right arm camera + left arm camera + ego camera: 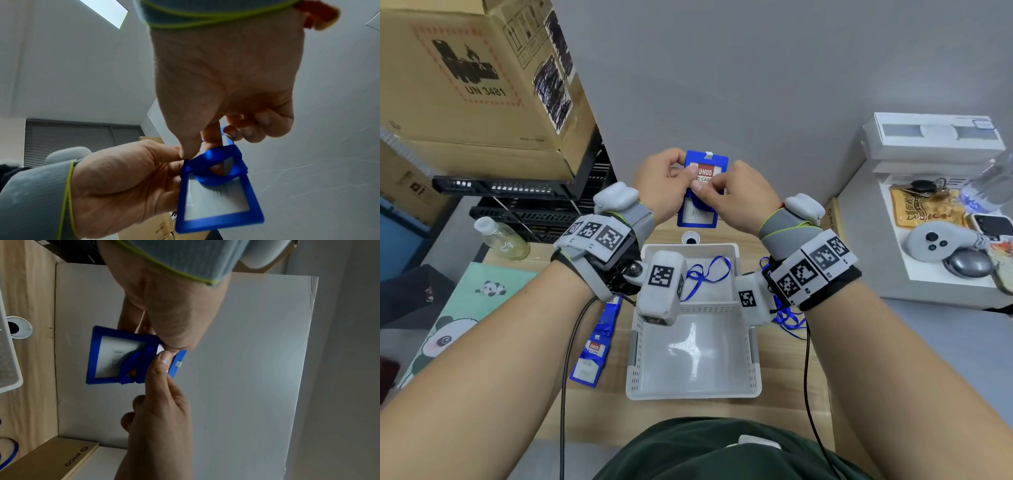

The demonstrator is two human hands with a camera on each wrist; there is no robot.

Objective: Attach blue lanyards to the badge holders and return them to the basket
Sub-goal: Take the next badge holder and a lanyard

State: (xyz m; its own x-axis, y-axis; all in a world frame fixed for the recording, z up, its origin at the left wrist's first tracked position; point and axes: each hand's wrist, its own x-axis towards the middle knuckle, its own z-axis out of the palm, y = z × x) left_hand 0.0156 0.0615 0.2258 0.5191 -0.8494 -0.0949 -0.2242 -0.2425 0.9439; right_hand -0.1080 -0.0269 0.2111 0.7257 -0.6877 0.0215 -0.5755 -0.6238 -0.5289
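Both hands are raised over the far end of the white basket [751, 346]: the left hand [662, 185] pinches the blue badge holder [698, 214] by its left edge near the top, and the right hand [736, 195] pinches a coiled blue lanyard [216, 164] against the holder's face. The holder looks like a light, stiff plastic frame with a slick window, so it is best gripped by the rim, leaving the top clip slot [709, 155] free. The lanyard is a soft, limp ribbon that will need pinching close to its end to thread.
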